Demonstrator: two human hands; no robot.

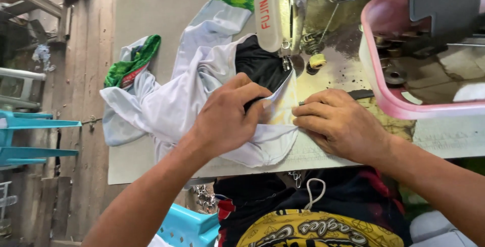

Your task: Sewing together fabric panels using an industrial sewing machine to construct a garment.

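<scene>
The garment (172, 100) – white, with green cuffs and a black inner panel – is spread on the surface (151, 19), bunched to the left of the sewing machine (275, 14). The left hand (227, 118) is closed on a fold of the white cloth, thumb and fingers pinched together just near of the presser foot (287, 62). The right hand (338, 123) is pressed flat on the cloth edge beside it, fingers bent and together, with nothing clamped.

Risks, as judged: both sets of fingertips are placed near the needle area, so a finger could be caught if the cloth were fed too far. The loose bulk at the left could drag and pull the seam off line.

The surface is a pale board, stained and worn around the machine. A pink tray (389, 100) holding small metal parts sits at the right. Wooden plank walls and blue plastic furniture (30, 141) are seen at the left – the room looks like a workshop.
</scene>
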